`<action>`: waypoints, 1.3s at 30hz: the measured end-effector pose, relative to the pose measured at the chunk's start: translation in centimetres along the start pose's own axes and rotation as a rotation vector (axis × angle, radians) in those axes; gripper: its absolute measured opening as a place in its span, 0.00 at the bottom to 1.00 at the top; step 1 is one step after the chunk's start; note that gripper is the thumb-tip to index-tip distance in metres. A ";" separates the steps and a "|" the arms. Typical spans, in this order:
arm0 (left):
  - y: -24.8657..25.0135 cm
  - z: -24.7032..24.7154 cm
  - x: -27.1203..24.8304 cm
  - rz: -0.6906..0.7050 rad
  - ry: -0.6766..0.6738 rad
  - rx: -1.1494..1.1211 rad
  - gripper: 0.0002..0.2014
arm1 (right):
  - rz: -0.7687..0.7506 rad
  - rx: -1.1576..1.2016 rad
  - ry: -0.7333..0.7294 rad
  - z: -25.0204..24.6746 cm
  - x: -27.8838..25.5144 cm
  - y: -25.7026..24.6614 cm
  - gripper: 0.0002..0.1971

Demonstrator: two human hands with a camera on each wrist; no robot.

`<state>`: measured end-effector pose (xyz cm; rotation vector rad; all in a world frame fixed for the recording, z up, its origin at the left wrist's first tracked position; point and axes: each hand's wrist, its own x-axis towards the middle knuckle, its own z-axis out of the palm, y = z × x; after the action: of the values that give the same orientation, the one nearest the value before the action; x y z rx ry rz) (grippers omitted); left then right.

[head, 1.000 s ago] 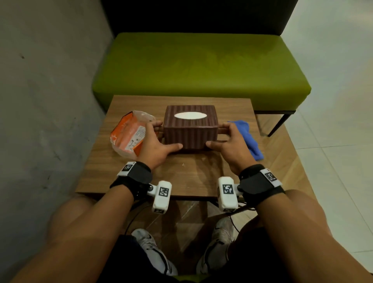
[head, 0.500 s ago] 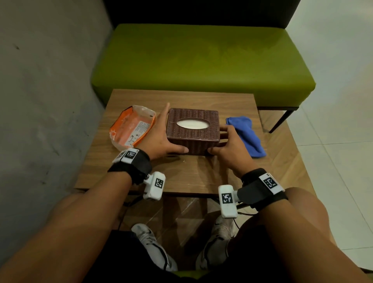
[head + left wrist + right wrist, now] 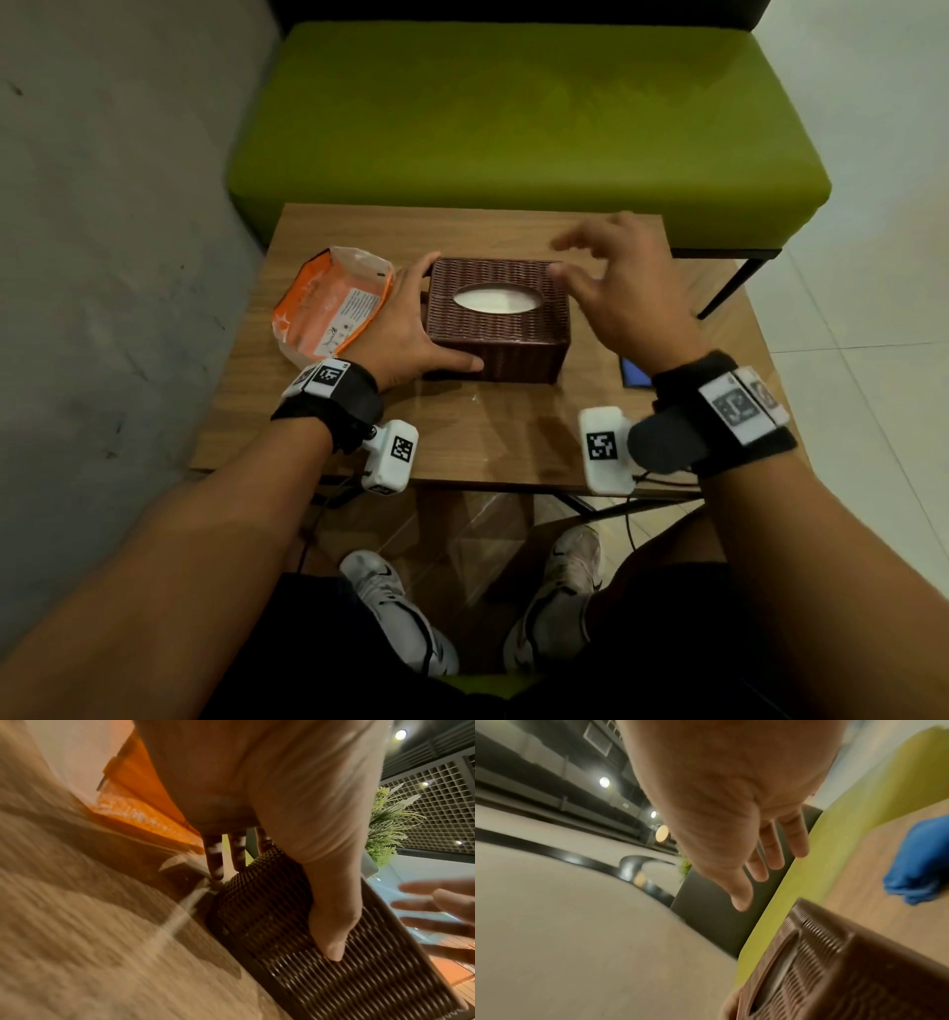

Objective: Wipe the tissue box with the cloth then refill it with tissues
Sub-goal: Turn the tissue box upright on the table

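Observation:
The brown wicker tissue box stands upright on the wooden table, white showing in its oval top slot. My left hand rests against its left front corner: straight fingers lie along the left side and the thumb lies on the front face. My right hand hovers open above the box's right end, fingers spread, touching nothing. The blue cloth lies on the table right of the box; in the head view only a corner shows beneath my right wrist. The orange tissue pack lies to the left.
A green bench stands right behind the table's far edge. A grey wall runs along the left. Tiled floor lies to the right. My knees and shoes are under the table's near edge.
The box, held between both hands a second ago, now stands on the table. My right hand has let go and risen above its right end. My left hand stays at the left side.

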<state>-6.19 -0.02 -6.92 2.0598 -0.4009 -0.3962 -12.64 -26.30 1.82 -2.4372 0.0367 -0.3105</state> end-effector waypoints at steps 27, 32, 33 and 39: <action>-1.0 0.6 1.0 0.046 -0.002 -0.114 0.67 | -0.537 -0.562 -0.517 3.7 6.1 -2.0 0.05; -1.0 0.6 1.1 0.054 -0.005 -0.116 0.66 | -0.443 -0.392 -0.418 2.6 6.4 -2.5 0.03; -1.1 0.6 1.1 0.057 -0.003 -0.114 0.66 | -0.428 -0.374 -0.405 2.3 6.5 -2.5 0.03; -1.3 0.6 1.1 0.057 0.003 -0.074 0.66 | -0.402 -0.330 -0.366 1.9 5.7 -2.4 0.04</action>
<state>-5.30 -0.34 -8.48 1.9720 -0.4354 -0.3686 -6.80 -23.89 3.11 -2.7813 -0.6117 -0.0259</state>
